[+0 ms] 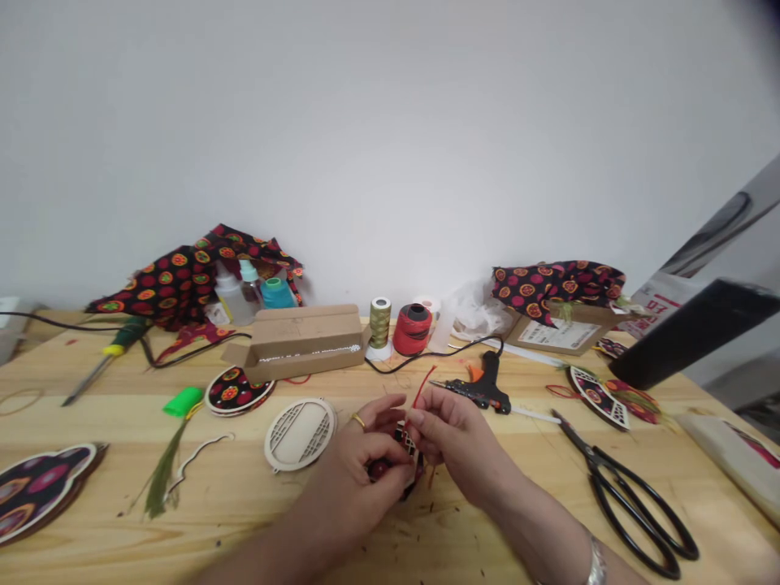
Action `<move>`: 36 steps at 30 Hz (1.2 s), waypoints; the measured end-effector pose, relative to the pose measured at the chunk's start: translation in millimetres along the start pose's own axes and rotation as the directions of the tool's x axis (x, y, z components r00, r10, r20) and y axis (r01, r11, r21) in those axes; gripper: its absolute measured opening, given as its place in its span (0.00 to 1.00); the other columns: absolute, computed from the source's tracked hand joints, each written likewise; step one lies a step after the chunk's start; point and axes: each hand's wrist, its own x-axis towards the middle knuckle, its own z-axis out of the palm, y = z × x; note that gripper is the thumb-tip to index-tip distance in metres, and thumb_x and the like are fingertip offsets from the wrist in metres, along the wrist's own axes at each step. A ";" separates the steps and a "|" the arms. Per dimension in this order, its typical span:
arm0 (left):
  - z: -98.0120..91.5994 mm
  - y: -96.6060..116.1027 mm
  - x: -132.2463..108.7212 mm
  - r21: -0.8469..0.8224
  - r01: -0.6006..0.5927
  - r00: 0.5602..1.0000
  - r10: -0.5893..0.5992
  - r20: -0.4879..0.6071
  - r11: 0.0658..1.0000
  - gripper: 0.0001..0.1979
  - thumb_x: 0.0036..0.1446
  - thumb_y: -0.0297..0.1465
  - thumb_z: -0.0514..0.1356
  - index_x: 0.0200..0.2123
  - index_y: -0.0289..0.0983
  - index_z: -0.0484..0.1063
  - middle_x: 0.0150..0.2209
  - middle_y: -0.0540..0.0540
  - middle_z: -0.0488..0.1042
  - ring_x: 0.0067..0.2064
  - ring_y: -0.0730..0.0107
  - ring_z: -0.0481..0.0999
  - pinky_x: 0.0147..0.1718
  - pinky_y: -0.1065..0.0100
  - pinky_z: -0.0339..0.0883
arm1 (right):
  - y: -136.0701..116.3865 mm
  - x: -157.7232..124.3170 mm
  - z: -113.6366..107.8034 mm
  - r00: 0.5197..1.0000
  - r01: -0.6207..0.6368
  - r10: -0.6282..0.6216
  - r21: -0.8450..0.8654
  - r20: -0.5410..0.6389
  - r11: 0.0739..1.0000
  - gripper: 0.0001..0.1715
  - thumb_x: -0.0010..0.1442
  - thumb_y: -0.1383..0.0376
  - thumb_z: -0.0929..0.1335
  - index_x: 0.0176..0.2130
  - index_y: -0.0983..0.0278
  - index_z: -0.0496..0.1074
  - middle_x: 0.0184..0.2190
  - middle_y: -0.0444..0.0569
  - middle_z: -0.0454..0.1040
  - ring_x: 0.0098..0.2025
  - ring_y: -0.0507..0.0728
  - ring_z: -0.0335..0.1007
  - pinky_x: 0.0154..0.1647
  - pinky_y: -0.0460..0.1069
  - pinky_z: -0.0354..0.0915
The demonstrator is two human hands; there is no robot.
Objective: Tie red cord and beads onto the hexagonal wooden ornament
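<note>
Close in front of me, my left hand (374, 455) is closed around a small dark patterned piece with a pale lattice (407, 443). Most of that piece is hidden behind the fingers. My right hand (448, 431) pinches a thin red cord (423, 388) between thumb and forefinger, and its free end sticks up above the fingertips. Both hands nearly touch at the piece. Just left of them lies a round pale wooden lattice disc (301, 435). Behind the right hand rests a black glue gun (487, 386).
Black-handled scissors (634, 504) lie at the right, near a black cylinder (688, 333). Thread spools (413, 329) and an open cardboard box (305, 337) stand along the wall. A screwdriver (103, 366), a green tassel (167, 471) and patterned ornaments (45, 491) lie at the left.
</note>
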 end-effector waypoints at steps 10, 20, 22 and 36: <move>-2.3 0.2 3.1 -0.570 0.235 0.967 -0.246 0.059 0.787 0.13 0.48 0.29 0.60 0.40 0.38 0.70 0.47 0.41 0.69 0.47 0.59 0.70 0.44 0.62 0.64 | -2.5 -0.6 5.0 0.999 0.005 -0.012 -0.149 -0.049 0.989 0.11 0.46 0.64 0.68 0.21 0.66 0.62 0.14 0.38 0.62 0.15 0.44 0.52 0.15 0.41 0.49; -6.2 4.5 5.5 -0.301 0.182 0.981 -0.195 -0.014 0.936 0.06 0.48 0.30 0.60 0.30 0.40 0.76 0.41 0.48 0.71 0.42 0.66 0.71 0.40 0.70 0.65 | 3.6 0.9 0.8 0.998 -0.044 0.035 -0.179 -0.058 0.983 0.10 0.45 0.63 0.69 0.21 0.66 0.65 0.13 0.39 0.64 0.14 0.45 0.55 0.14 0.42 0.52; -7.0 5.2 6.0 -0.270 0.177 0.980 -0.194 -0.038 0.947 0.05 0.48 0.29 0.59 0.28 0.39 0.77 0.40 0.48 0.71 0.41 0.66 0.71 0.40 0.71 0.65 | 4.0 1.3 -0.4 0.998 -0.049 0.042 -0.177 -0.041 0.983 0.10 0.46 0.63 0.69 0.21 0.66 0.65 0.13 0.39 0.65 0.14 0.45 0.55 0.14 0.41 0.52; -4.9 1.6 4.8 -0.730 0.350 0.925 -0.340 0.171 0.587 0.04 0.45 0.24 0.59 0.23 0.33 0.74 0.20 0.51 0.68 0.22 0.77 0.64 0.23 0.73 0.59 | -0.4 1.7 -2.2 0.996 -0.085 0.080 -0.145 -0.044 0.986 0.10 0.45 0.64 0.69 0.20 0.68 0.67 0.13 0.40 0.66 0.13 0.43 0.52 0.13 0.41 0.45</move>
